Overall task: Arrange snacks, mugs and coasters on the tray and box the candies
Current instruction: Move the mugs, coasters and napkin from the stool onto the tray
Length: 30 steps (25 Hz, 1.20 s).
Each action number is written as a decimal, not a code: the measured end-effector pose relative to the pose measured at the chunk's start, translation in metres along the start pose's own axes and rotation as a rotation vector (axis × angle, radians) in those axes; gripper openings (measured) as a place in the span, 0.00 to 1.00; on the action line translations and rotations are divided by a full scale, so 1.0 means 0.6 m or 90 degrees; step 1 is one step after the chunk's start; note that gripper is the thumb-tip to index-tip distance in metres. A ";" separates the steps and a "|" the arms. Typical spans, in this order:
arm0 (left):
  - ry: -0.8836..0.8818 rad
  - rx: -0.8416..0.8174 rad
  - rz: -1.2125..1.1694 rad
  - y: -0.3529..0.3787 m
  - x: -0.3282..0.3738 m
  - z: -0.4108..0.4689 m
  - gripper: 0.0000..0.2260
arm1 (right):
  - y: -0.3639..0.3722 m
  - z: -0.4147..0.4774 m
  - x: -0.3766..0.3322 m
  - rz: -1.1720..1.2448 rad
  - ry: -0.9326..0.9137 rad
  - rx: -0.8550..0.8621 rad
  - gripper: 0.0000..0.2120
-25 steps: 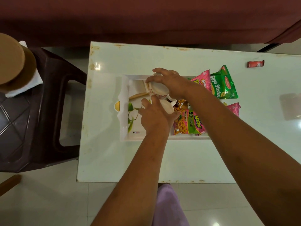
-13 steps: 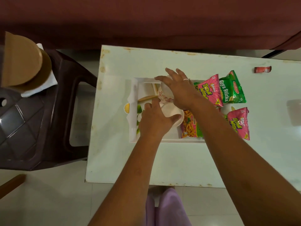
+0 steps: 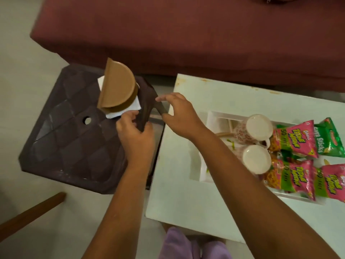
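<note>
Two white mugs (image 3: 259, 126) (image 3: 256, 158) stand upside down at the left end of the white tray (image 3: 211, 116), beside pink snack packets (image 3: 296, 139) (image 3: 295, 176) and a green packet (image 3: 326, 139). A thin wooden piece (image 3: 224, 134) lies in the tray behind my right arm. A round brown box (image 3: 117, 86) with its lid raised sits on white paper (image 3: 134, 107) on the dark stool (image 3: 71, 137). My left hand (image 3: 134, 133) hovers over the stool's right edge, fingers loosely curled, just below the paper. My right hand (image 3: 177, 113) is beside it with spread fingers, holding nothing.
The white table (image 3: 186, 193) stands right of the stool with a narrow gap between them. A maroon sofa (image 3: 186, 34) runs along the far side. A wooden bar (image 3: 28, 212) crosses the floor at the lower left. Purple clothing (image 3: 177, 243) shows below the table edge.
Both hands have let go of the mugs on the tray and moved left to the stool. The view has swung left, bringing the brown box nearer the middle.
</note>
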<state>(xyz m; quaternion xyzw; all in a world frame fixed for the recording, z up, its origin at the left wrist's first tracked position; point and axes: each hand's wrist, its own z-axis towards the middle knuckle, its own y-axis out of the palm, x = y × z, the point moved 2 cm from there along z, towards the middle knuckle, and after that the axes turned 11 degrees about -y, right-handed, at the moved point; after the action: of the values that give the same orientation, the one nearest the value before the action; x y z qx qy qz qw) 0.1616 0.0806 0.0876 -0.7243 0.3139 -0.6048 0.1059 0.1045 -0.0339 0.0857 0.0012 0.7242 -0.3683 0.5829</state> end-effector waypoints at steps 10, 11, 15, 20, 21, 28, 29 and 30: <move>0.051 -0.147 0.147 -0.064 -0.014 0.190 0.22 | 0.135 0.131 -0.050 0.304 0.239 0.169 0.23; 0.038 -0.143 0.112 -0.065 -0.018 0.187 0.20 | 0.138 0.131 -0.048 0.322 0.262 0.189 0.20; -0.020 -0.116 -0.042 -0.056 -0.007 0.164 0.20 | 0.113 0.121 -0.050 0.353 0.223 0.253 0.08; -0.171 -0.276 -0.282 0.011 0.041 0.067 0.20 | 0.016 0.043 -0.034 0.344 0.169 0.374 0.04; -0.198 -0.333 -0.274 0.035 0.043 0.041 0.21 | -0.003 0.013 -0.023 0.327 0.171 0.385 0.06; -0.256 -0.528 -0.079 0.189 -0.022 -0.134 0.14 | -0.049 -0.207 0.112 0.081 0.290 0.474 0.19; -0.227 -0.517 -0.019 0.200 -0.032 -0.144 0.14 | -0.042 -0.224 0.129 0.060 0.310 0.444 0.19; -0.202 -0.506 0.038 0.205 -0.042 -0.144 0.16 | -0.032 -0.232 0.140 0.047 0.322 0.407 0.20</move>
<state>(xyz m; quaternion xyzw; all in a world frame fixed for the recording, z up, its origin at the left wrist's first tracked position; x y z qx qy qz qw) 0.0384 0.0192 0.0228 -0.7835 0.5230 -0.3145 -0.1166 -0.0481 -0.0097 0.0317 0.2990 0.6933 -0.5418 0.3693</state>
